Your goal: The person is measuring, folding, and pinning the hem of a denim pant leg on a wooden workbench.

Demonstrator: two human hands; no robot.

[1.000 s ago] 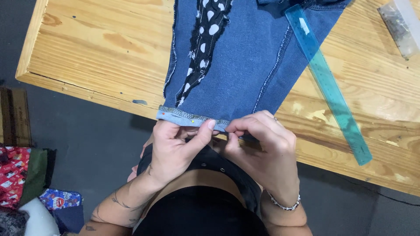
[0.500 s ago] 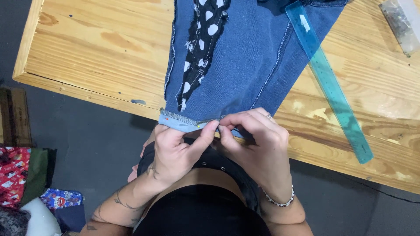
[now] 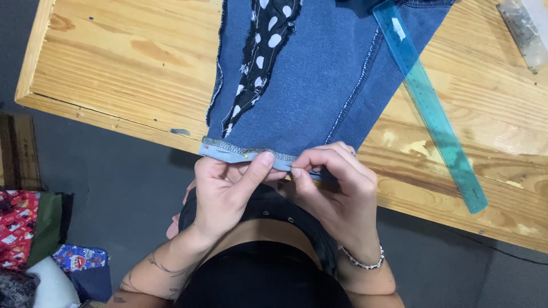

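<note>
A blue denim piece [image 3: 319,74] with a black, white-dotted fabric strip [image 3: 260,63] sewn down it lies on a wooden table [image 3: 114,74]. Its near edge is folded up into a pale hem [image 3: 228,152] that hangs at the table's front edge. My left hand [image 3: 228,191] pinches this folded hem from below, thumb on top. My right hand [image 3: 334,188] grips the hem just to the right, fingers curled over it. Small pin heads show in the hem near the left end.
A translucent teal ruler [image 3: 428,102] lies slanted across the denim's right side and the table. A clear bag [image 3: 525,31] sits at the far right corner. Colourful fabrics [image 3: 34,239] are piled on the dark floor at lower left.
My hands have shifted slightly along the folded hem, and my right hand's fingers have closed tighter on it. The denim has barely moved.
</note>
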